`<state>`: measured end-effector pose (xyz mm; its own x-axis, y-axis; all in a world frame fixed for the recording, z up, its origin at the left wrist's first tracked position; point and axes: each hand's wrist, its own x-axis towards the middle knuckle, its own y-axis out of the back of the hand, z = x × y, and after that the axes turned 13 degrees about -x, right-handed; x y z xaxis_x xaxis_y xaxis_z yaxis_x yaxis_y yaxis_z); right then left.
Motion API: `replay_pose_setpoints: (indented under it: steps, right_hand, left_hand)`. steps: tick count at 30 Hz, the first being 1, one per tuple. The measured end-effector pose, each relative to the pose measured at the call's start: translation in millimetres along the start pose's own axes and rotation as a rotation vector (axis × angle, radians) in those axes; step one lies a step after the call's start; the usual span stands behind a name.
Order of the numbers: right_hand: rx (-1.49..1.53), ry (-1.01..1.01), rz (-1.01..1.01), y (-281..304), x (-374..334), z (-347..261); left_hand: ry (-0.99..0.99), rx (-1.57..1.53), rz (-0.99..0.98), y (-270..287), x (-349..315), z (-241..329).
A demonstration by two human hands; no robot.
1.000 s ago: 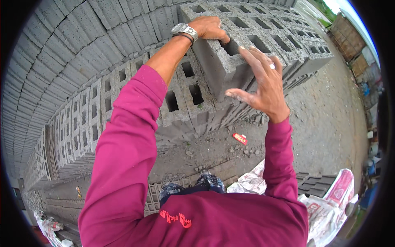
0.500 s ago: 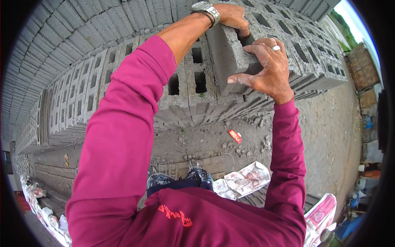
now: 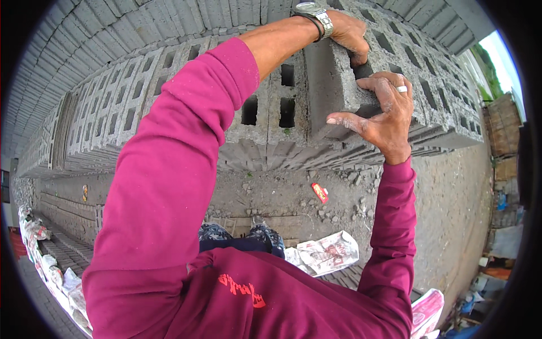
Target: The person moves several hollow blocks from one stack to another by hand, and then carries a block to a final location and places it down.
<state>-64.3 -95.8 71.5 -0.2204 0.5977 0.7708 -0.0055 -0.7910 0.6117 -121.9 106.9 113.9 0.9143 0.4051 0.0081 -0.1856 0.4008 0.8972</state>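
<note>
A grey hollow concrete block stands a little above its neighbours on top of a long stack of the same blocks. My left hand grips its far part, with fingers hooked down into a hollow. At the near end, my right hand is curled round the block, thumb stretched along its face and fingers at the hollow's edge. Grey dust coats the right fingers. The underside of the block is hidden.
Beyond the stack rises a wall of more blocks. Rubble and a red wrapper lie on the ground below. White printed sacks lie near my legs. Wooden boards and scrap stand along the right side.
My view has shifted slightly to the left, so the hands and block appear farther right. Both hands keep their hold, the right thumb and fingers in nearly the same place.
</note>
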Motion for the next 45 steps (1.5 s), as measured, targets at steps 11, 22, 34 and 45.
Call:
replay_pose_setpoints:
  steps: [11, 22, 34, 45]
  right_hand:
    - [-0.033, -0.007, -0.041, 1, 7, 5]
    - [0.669, -0.501, -0.127, -27, -90, -240]
    - [0.539, -0.481, -1.944, -160, -248, -636]
    - [0.155, -0.617, -2.066, -136, -228, -648]
  left_hand:
    - [-0.301, -0.379, 1.122, -59, -244, -63]
    - [2.089, -0.554, 0.924, -477, -892, -141]
    - [2.272, -0.921, 1.147, -596, -1133, -367]
    - [2.425, -0.644, 0.887, -698, -1240, -661]
